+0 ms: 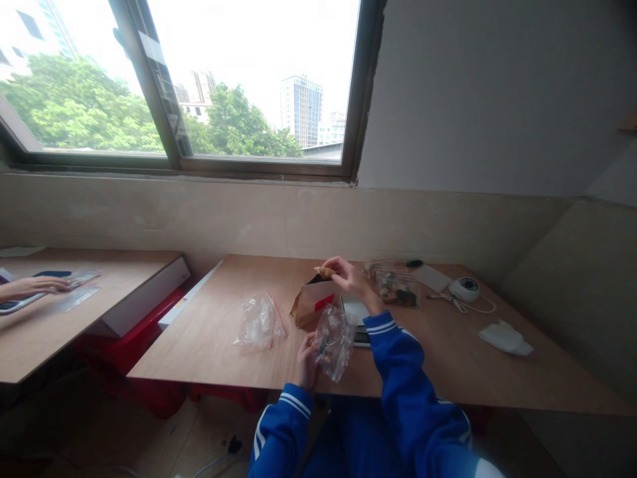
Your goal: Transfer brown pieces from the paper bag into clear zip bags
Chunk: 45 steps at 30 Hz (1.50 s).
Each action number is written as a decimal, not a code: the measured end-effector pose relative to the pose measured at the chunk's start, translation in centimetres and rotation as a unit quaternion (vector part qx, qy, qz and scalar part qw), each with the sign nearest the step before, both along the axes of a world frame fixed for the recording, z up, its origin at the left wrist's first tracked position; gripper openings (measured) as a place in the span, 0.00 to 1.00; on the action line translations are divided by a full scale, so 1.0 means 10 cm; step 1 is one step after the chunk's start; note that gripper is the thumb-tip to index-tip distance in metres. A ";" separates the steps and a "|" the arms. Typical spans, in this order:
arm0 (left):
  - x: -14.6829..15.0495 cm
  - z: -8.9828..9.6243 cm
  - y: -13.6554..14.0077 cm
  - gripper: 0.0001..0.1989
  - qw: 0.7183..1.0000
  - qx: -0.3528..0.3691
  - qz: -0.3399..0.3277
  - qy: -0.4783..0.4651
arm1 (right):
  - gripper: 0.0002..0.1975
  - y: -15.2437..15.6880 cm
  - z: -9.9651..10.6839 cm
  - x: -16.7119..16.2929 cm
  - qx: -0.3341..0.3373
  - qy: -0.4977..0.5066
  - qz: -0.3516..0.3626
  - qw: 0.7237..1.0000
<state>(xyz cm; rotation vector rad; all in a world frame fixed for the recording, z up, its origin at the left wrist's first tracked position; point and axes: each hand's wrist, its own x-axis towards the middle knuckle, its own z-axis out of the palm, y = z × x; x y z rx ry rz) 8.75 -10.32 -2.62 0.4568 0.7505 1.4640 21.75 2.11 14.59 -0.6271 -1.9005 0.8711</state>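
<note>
My left hand (307, 358) is closed on the side of a clear plastic zip bag (337, 342), which hangs at the table's front edge with a few small dark and tan bits low inside. Just behind it a brown paper bag (304, 307) with a red patch stands on the table, its dark mouth open. The fingers of my right hand (350, 277) pinch the crumpled tan rim at the top of the paper bag. Whether a small item is also between them I cannot tell. Under my right forearm lies a flat white device (354, 307), partly hidden, resembling a small scale.
Crumpled clear bags (259, 322) lie left of the paper bag. To the right are filled clear bags (398, 289), a white dome-shaped device (464, 287) with a cable, and a white crumpled wrapper (505, 337). Another person's hand (37, 287) works at the left table (119, 279).
</note>
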 end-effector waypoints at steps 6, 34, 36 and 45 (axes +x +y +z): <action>0.00 0.03 -0.01 0.17 1.000 0.000 -0.003 -0.004 | 0.09 -0.06 0.01 -0.04 0.022 -0.008 -0.045 0.999; -0.01 0.06 -0.03 0.18 0.999 0.030 -0.021 -0.002 | 0.06 -1.02 -1.38 0.43 -0.198 0.114 -0.200 0.953; 0.00 0.05 -0.03 0.19 0.999 0.034 -0.021 0.001 | 0.09 -1.06 -1.38 0.37 -0.217 0.091 -0.133 0.963; 0.01 0.03 -0.02 0.19 0.998 0.054 -0.018 0.022 | 0.30 -1.13 -1.34 0.19 -0.251 0.033 0.026 0.967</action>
